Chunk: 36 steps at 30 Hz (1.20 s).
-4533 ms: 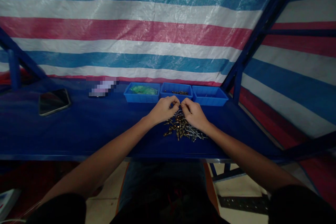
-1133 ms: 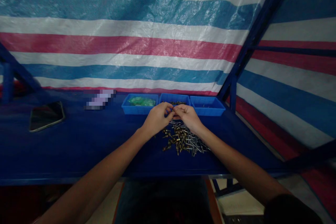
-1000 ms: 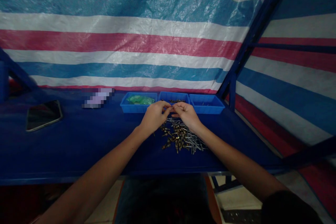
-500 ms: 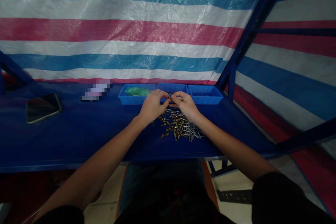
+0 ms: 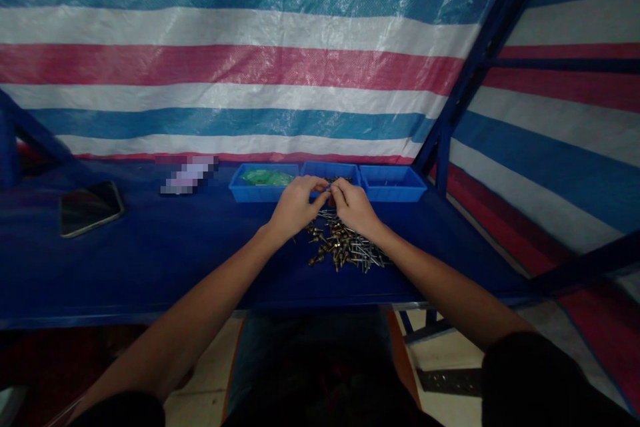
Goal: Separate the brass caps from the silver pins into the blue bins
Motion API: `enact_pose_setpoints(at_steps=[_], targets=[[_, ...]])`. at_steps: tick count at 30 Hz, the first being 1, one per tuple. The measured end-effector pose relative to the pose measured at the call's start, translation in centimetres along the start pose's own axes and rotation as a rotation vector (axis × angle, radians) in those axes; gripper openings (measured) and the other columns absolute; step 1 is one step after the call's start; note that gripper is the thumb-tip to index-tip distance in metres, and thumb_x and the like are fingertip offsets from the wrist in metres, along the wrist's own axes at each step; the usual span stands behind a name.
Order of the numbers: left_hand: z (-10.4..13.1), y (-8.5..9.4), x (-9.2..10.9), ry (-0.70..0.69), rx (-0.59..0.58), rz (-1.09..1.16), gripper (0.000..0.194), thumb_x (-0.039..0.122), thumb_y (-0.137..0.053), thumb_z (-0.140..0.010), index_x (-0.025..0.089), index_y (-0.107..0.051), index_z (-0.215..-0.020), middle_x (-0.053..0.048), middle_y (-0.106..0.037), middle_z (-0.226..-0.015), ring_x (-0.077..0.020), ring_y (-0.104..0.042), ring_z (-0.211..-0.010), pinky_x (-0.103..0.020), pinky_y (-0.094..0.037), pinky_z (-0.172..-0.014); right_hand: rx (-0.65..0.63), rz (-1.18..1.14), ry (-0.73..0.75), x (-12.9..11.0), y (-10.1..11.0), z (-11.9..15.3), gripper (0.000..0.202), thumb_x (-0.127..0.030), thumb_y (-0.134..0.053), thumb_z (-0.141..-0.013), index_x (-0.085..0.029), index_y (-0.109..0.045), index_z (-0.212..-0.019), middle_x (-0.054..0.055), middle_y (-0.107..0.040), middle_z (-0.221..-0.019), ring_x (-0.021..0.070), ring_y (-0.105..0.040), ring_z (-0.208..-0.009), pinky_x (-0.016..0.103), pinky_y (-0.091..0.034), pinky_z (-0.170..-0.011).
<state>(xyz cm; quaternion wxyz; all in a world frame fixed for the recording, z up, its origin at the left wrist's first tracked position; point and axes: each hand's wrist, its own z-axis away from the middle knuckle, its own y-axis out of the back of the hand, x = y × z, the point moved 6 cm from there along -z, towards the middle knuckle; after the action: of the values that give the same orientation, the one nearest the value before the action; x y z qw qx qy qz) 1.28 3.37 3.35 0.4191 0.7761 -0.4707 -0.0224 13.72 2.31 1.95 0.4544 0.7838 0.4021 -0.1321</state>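
My left hand [image 5: 299,205] and my right hand [image 5: 356,207] meet fingertip to fingertip in front of the middle blue bin [image 5: 313,169]. Both are closed in a pinch, and whatever small piece sits between the fingers is too small and hidden to name. Just below them a heap of small metal fasteners [image 5: 345,247] lies on the blue tabletop [image 5: 200,267], with brass-coloured ends and thin silver shanks. More brass-coloured pieces show in the middle bin, partly behind my fingers.
The left blue bin [image 5: 240,195] contains a green plastic packet [image 5: 265,177]. The right blue bin [image 5: 395,195] has a few thin pieces in it. A phone [image 5: 91,208] and a blurred-out item [image 5: 189,175] lie to the left. Striped sheeting [image 5: 250,67] hangs behind, beside a blue frame post [image 5: 443,147].
The view has shifted slightly. My fingertips remain together, and the right-hand fingers have curled and turned a little around the pinch. The heap looks unchanged.
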Motion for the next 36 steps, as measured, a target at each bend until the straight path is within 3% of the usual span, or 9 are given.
enact_pose_setpoints(at_steps=[8,14,19,25,29,36], targets=[[0.1,0.1,0.0,-0.001,-0.005,0.01,0.009,0.019,-0.061,-0.087,0.017,-0.065,-0.095,-0.004,-0.07,-0.084,-0.0185,-0.063,-0.078,-0.032,-0.05,-0.072,0.0,-0.015,-0.004,0.2,0.1,0.1,0.024,-0.028,-0.038,-0.095,-0.022,-0.05,-0.075,0.0,-0.058,-0.067,0.0152,-0.057,-0.063,0.027,-0.038,-0.062],[0.0,0.3,0.0,0.045,-0.007,-0.011,0.017,0.026,-0.053,-0.093,0.017,-0.067,-0.092,-0.005,-0.071,-0.084,-0.0194,-0.063,-0.077,-0.033,-0.049,-0.071,0.035,-0.009,0.062,0.1,0.8,0.1,0.01,-0.022,-0.048,-0.089,-0.021,-0.053,-0.097,-0.001,-0.059,-0.069,0.0157,-0.056,-0.061,0.027,-0.04,-0.06],[0.0,0.3,0.1,0.054,-0.026,-0.006,0.02,0.028,-0.05,-0.094,0.017,-0.067,-0.088,-0.004,-0.071,-0.082,-0.0191,-0.063,-0.076,-0.032,-0.049,-0.07,0.037,0.026,0.098,-0.3,1.0,0.1,0.008,-0.024,-0.047,-0.09,-0.022,-0.055,-0.088,0.001,-0.062,-0.074,0.0171,-0.06,-0.069,0.028,-0.043,-0.066],[0.2,0.2,-0.1,0.044,-0.011,0.063,0.021,0.02,-0.059,-0.089,0.017,-0.06,-0.11,-0.002,-0.07,-0.082,-0.018,-0.064,-0.078,-0.031,-0.05,-0.07,0.053,0.042,0.107,-0.6,1.1,0.0,0.017,-0.027,-0.044,-0.093,-0.021,-0.056,-0.083,0.002,-0.063,-0.076,0.0165,-0.058,-0.069,0.028,-0.041,-0.065],[0.2,0.3,-0.1,0.021,0.001,0.067,0.017,0.018,-0.059,-0.089,0.018,-0.061,-0.106,-0.002,-0.07,-0.082,-0.0177,-0.064,-0.078,-0.031,-0.05,-0.07,0.051,0.03,0.119,-1.0,1.1,0.1,0.018,-0.027,-0.043,-0.093,-0.021,-0.056,-0.082,0.002,-0.063,-0.076,0.0163,-0.058,-0.069,0.028,-0.04,-0.066],[0.1,0.5,-0.1,0.04,0.004,0.059,0.014,0.022,-0.054,-0.092,0.018,-0.064,-0.1,-0.005,-0.073,-0.092,-0.0193,-0.066,-0.083,-0.031,-0.051,-0.07,0.055,0.008,0.107,-0.6,1.3,0.1,0.012,-0.023,-0.05,-0.088,-0.021,-0.055,-0.099,0.0,-0.061,-0.072,0.0164,-0.058,-0.066,0.029,-0.043,-0.066]])
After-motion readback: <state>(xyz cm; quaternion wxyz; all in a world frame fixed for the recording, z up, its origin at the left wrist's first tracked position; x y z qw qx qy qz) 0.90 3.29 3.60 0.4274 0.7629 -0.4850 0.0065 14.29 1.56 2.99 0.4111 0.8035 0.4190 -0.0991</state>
